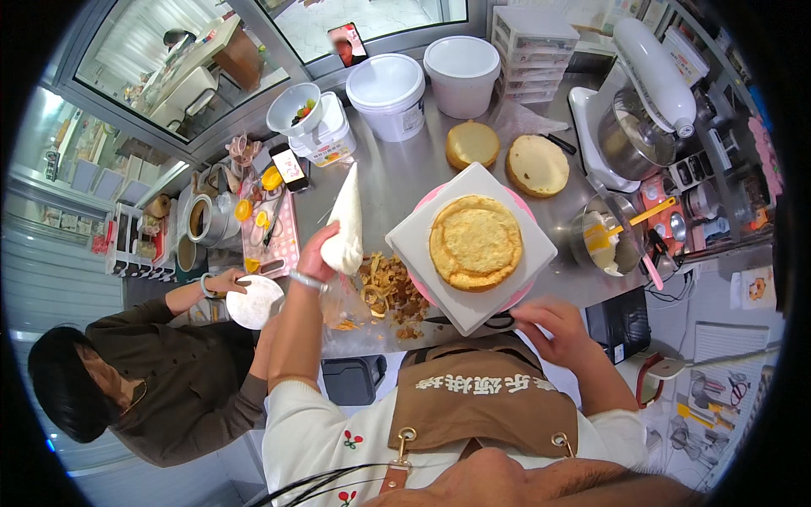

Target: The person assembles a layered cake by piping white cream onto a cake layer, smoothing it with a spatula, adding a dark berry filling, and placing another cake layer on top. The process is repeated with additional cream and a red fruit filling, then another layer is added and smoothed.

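My left hand (315, 255) grips the wide lower end of a piping bag (345, 222) filled with white cream, its tip pointing away from me. Centred before me is a round sponge cake layer (475, 243) on a square white board (407, 244), over a pink round turntable (423, 290). My right hand (552, 331), fingers loosely curled and apart, hovers by the board's near corner. Just beside its fingertips are the handles of black scissors (500, 321), partly hidden by the board. Brown cake trimmings (393, 291) and clear plastic (342, 307) lie below my left hand.
Two more sponge layers (538, 166) sit behind the board. To the right stand a metal bowl (624, 218) with cream and spatulas, and a stand mixer (656, 82). White tubs (386, 95) line the back. At left, a co-worker (184, 393) holds a white disc (255, 303).
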`<state>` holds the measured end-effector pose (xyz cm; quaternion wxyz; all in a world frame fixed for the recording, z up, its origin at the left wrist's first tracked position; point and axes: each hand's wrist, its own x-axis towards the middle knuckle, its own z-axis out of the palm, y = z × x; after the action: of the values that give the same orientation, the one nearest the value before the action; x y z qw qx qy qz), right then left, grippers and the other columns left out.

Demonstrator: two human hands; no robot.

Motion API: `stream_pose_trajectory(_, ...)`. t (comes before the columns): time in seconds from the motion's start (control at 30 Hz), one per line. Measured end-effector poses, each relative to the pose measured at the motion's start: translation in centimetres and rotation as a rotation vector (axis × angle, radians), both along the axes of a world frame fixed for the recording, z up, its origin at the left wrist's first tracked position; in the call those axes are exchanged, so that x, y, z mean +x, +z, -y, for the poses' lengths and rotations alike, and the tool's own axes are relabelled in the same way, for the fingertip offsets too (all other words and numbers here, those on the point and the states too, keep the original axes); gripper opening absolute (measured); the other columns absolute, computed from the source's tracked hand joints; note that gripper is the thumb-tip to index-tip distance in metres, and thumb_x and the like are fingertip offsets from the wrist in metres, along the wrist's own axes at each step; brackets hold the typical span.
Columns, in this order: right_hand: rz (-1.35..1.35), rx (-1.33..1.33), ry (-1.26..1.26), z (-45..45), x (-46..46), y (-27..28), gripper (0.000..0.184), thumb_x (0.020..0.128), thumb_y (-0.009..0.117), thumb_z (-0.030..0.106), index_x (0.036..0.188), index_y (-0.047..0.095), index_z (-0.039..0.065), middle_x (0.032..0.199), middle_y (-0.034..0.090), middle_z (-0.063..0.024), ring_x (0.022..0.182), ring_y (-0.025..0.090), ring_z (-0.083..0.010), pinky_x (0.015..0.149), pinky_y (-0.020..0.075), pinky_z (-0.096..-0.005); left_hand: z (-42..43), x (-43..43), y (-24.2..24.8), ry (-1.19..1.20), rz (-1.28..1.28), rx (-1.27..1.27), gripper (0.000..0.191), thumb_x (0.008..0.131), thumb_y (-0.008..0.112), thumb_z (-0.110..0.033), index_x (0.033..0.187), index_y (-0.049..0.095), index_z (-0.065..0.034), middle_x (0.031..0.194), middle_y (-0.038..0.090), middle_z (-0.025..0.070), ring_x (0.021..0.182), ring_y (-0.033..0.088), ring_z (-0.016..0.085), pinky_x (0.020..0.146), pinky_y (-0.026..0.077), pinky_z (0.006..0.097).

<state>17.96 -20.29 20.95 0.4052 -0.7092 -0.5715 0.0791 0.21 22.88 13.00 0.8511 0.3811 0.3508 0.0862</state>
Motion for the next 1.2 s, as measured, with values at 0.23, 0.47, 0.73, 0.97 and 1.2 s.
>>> stream_pose_trajectory(0.23,0.384,0.564,0.167,-13.7,-0.4,-0.1,0.040,0.085,0.075,0.025,0.124,0.069,0.028,0.144,0.053,-0.0138,0.124,0.059,-0.0315,0.113,0.0397,-0.0542,15.8,2.8,9.3,0.107,0.430,-0.448,0.056,0.101,0.050,-0.044,0.137,0.053,-0.0013,0.118,0.068,0.0139,0.103,0.069,0.028,0.091,0.057,0.0419)
stream_pose_trajectory(0.47,-0.020,0.704,0.279,-14.1,2.3,2.5,0.033,0.104,0.049,0.037,0.125,0.066,0.017,0.138,0.057,-0.0186,0.120,0.060,-0.0334,0.107,0.0458,-0.0481,21.9,5.7,12.9,-0.051,0.534,-0.285,0.047,0.108,0.043,-0.043,0.134,0.057,-0.0075,0.122,0.068,0.0089,0.110,0.067,0.022,0.097,0.053,0.0386)
stream_pose_trajectory(0.73,-0.934,0.546,0.409,-13.7,4.0,1.7,0.060,0.106,0.040,0.055,0.131,0.056,0.002,0.137,0.058,-0.0170,0.119,0.060,-0.0245,0.106,0.0452,-0.0409,20.4,4.7,18.5,-0.022,0.232,1.812,0.051,0.084,0.078,-0.029,0.126,0.062,-0.0053,0.112,0.069,0.0114,0.113,0.063,0.027,0.109,0.039,0.0458)
stream_pose_trajectory(0.97,-0.135,0.573,0.215,-10.3,3.0,0.4,0.036,0.084,0.071,0.008,0.118,0.059,0.004,0.115,0.061,-0.0153,0.106,0.061,-0.0369,0.087,0.0471,-0.0491,21.5,10.5,19.3,-0.145,0.508,2.264,0.030,0.065,0.076,-0.020,0.091,0.071,-0.0076,0.103,0.072,0.0046,0.112,0.066,0.021,0.117,0.033,0.0565)
stream_pose_trajectory(1.2,-0.597,0.028,0.037,-8.4,1.4,0.5,0.046,0.095,0.067,0.033,0.131,0.055,0.005,0.128,0.061,-0.0135,0.124,0.057,-0.0325,0.103,0.0450,-0.0465,26.7,10.9,18.2,-0.040,0.769,1.878,0.022,0.063,0.066,-0.010,0.085,0.069,-0.0077,0.092,0.072,0.0043,0.102,0.068,0.021,0.115,0.036,0.0549)
